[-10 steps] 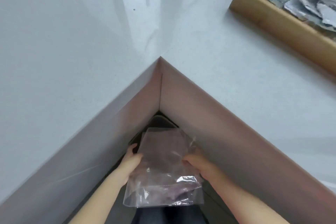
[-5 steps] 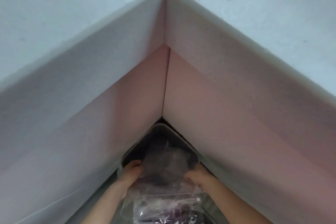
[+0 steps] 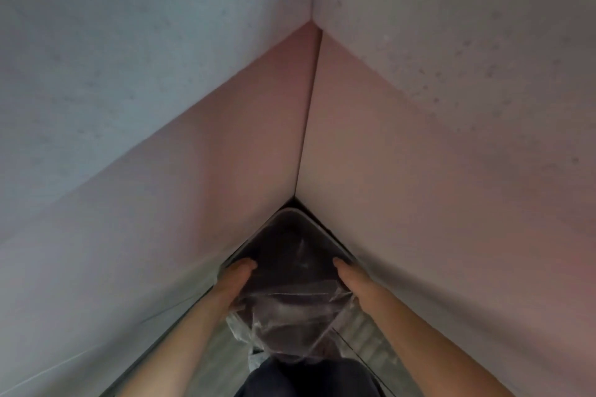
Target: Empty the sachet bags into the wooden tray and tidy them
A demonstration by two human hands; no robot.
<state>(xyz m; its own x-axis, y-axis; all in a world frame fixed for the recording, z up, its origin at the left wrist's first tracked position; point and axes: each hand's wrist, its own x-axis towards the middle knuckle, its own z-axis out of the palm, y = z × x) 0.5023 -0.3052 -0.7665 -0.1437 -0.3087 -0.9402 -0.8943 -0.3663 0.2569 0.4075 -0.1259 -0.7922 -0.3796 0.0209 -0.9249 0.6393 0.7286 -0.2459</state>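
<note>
In the inner corner where two pale table panels [image 3: 419,155] met, both hands reached down into a dark-lined bin [image 3: 292,235].

The left hand [image 3: 237,277] curled its fingers over one side of a clear, crumpled plastic bag [image 3: 290,316], and the right hand [image 3: 350,277] gripped the opposite side, the two well apart and holding the bag's mouth spread over the bin's opening. The bag hung between the forearms, its lower part just above a dark-clothed knee [image 3: 306,377]. The bin sat tucked into the corner on a grey floor [image 3: 222,354], its rim close to both panels.
</note>
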